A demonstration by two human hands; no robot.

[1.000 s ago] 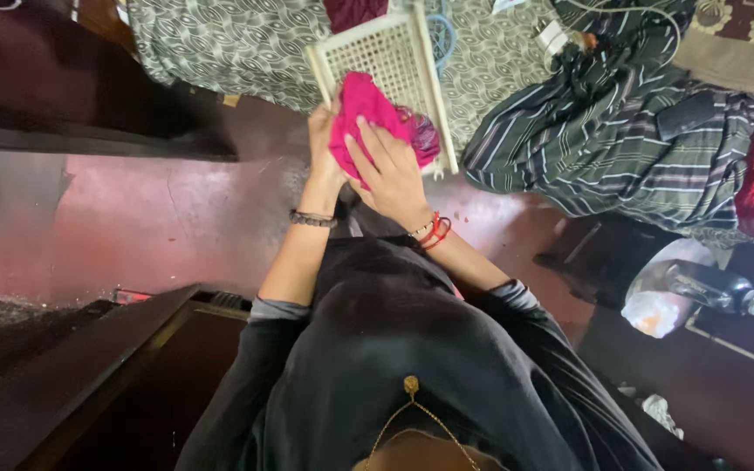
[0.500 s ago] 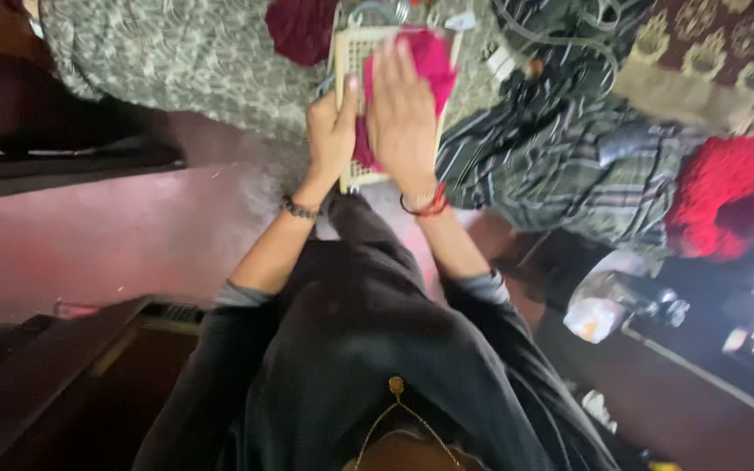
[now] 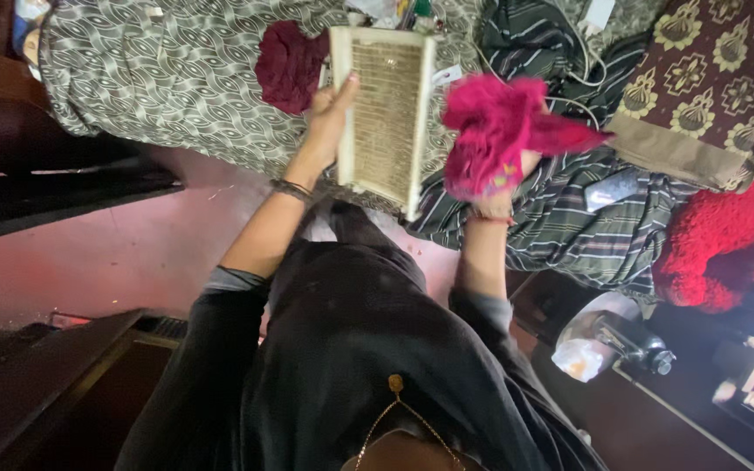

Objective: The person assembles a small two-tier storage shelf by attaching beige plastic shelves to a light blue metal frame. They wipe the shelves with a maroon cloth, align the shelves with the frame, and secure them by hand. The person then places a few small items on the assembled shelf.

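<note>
The left hand (image 3: 329, 118) grips a cream plastic lattice tray (image 3: 383, 118) by its left long edge, thumb laid up along the rim and fingers behind the mesh. The tray is held upright on its short end, its perforated face turned toward the camera, above the near edge of the bed. A dark beaded bracelet (image 3: 291, 189) circles the left wrist.

The right hand (image 3: 517, 161) is closed around a bright pink cloth (image 3: 503, 131), which bunches over it and hides most of the fingers; one corner of the cloth juts out to the right. The cloth is just beside the tray's right edge but clear of it.

Behind both hands lies a bed spread (image 3: 167, 70) in a grey scalloped pattern. A maroon cloth (image 3: 288, 63) sits on it, touching the tray's upper left corner in this view. A dark green striped blanket (image 3: 569, 209) is heaped along the bed's right part, with a brown floral cushion (image 3: 713, 87) and a red fuzzy cushion (image 3: 713, 240) at the right edge. The floor (image 3: 115, 253) below is reddish.
</note>
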